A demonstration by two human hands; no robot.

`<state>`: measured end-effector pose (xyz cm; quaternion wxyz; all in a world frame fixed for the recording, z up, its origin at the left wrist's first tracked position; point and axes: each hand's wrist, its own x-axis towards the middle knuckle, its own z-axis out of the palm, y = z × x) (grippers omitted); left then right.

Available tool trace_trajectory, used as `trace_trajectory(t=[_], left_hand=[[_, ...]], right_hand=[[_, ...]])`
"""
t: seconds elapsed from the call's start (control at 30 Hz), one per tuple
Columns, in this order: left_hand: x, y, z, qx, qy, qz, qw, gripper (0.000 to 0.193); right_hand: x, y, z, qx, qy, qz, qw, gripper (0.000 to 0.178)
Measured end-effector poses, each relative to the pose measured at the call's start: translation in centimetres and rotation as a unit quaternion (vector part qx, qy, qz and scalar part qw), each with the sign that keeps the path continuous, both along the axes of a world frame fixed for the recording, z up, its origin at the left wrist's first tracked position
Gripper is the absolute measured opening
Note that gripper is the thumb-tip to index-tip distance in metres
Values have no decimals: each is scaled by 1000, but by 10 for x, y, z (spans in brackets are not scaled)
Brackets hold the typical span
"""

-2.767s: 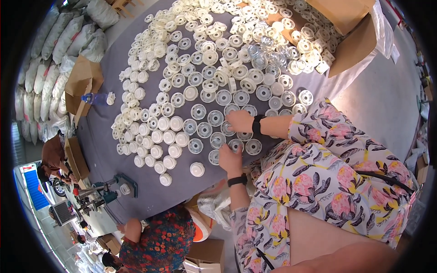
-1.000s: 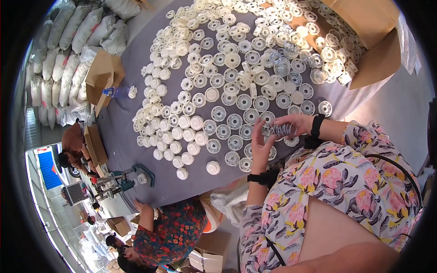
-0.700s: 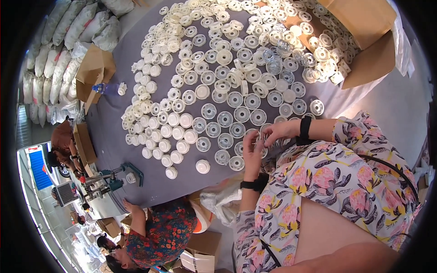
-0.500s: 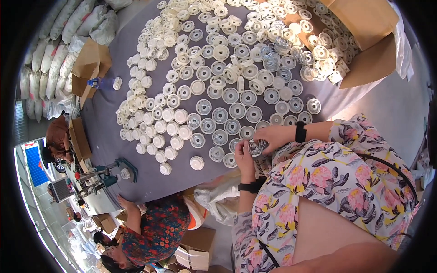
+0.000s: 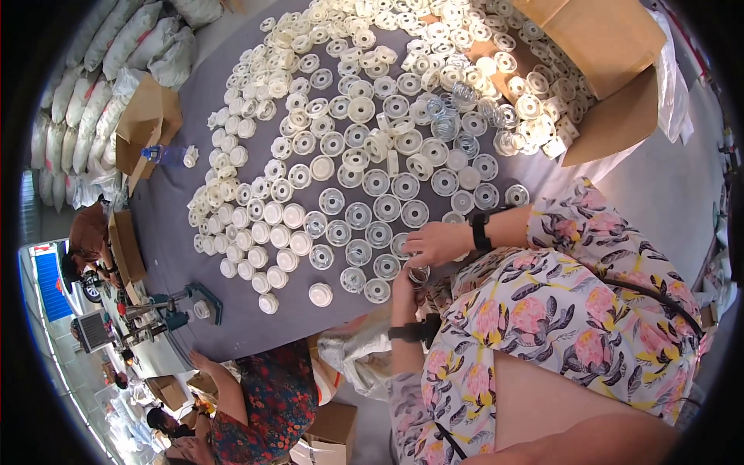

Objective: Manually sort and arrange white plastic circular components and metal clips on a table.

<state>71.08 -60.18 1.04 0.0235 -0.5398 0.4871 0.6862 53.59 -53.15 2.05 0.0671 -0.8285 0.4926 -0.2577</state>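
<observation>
- Surroundings: an open carton (image 5: 612, 116), upper right; a bottle (image 5: 167, 156) and a green metal tool (image 5: 177, 311), left; a co-worker in a floral top (image 5: 267, 407), lower left.
- Obstruction: loose springs (image 5: 444, 124) heaped over discs, upper centre.
- A silvery coiled spring (image 5: 419, 275), centre, against the left hand (image 5: 403, 291), below the right hand (image 5: 439, 242).
- White disc (image 5: 397, 245), round and rimmed, partly covered by the right fingers.
- Hidden: both hands' fingertips; whether either grips cannot be told.
</observation>
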Motion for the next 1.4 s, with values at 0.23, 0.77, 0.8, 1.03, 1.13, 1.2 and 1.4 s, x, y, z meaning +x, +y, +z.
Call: trace_trajectory(t=[0.23,0.77,0.8,1.03,1.13,1.2,1.4], left_hand=[[4,8,28,-63,269,109,955,28],[26,3,-1,411,445,121,786,45],[25,5,7,408,446,127,786,45],[7,20,35,-151,252,164,942,27],[9,15,25,-62,217,227,947,30],[16,7,11,72,180,294,936,33],[20,9,4,428,432,241,756,46]], right_hand=[[-11,-22,31,238,-165,-42,956,37],[-9,-29,28,60,-99,24,993,47],[-4,-29,34,157,-155,12,975,44],[-4,-17,17,257,-280,18,925,41],[-3,-17,25,225,-236,24,945,37],[-7,-19,23,172,-163,35,971,36],[-8,-29,13,23,-69,50,996,35]])
